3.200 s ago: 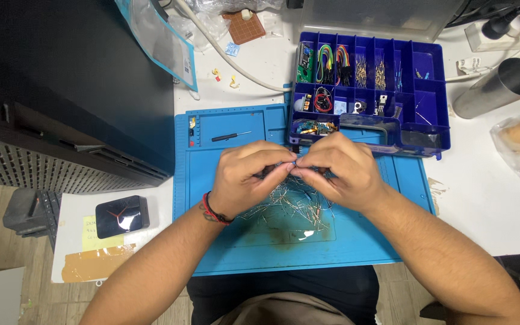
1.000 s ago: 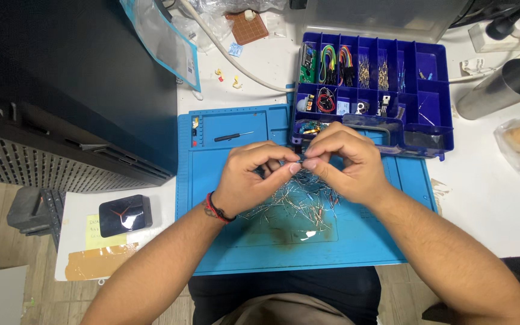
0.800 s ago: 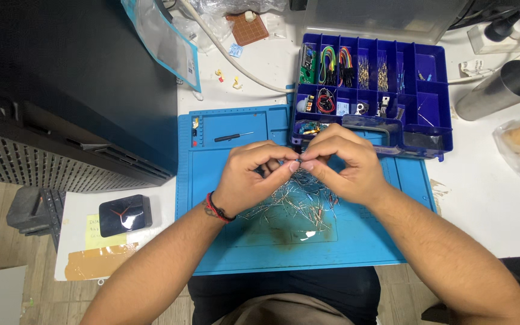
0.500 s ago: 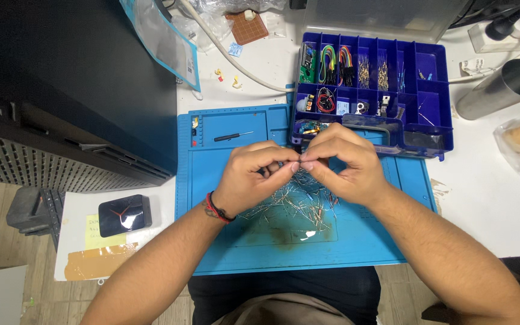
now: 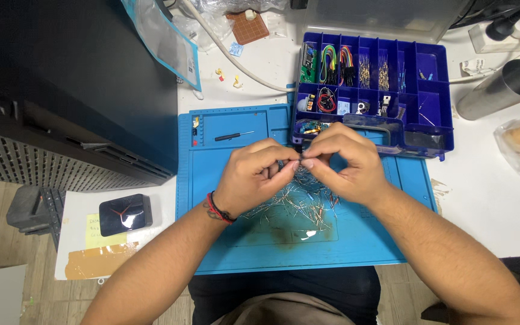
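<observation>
Now both hands meet over the blue work mat [image 5: 230,241]: left hand [image 5: 254,177] and right hand [image 5: 344,165] pinch a thin wire-legged component [image 5: 300,161] between fingertips, tiny, its lie too small to tell. Below it, a loose heap of similar leaded parts [image 5: 296,207] is spread out. Just beyond the knuckles sits the blue compartment box [image 5: 431,129]; bare mat lies nearer the body.

Shiny metal, soft mat, hard plastic

The thin wire parts [image 5: 296,204] look like shiny metal, the blue mat [image 5: 230,241] looks matt and rubbery, and the blue box [image 5: 434,90] looks like smooth, glossy plastic.
</observation>
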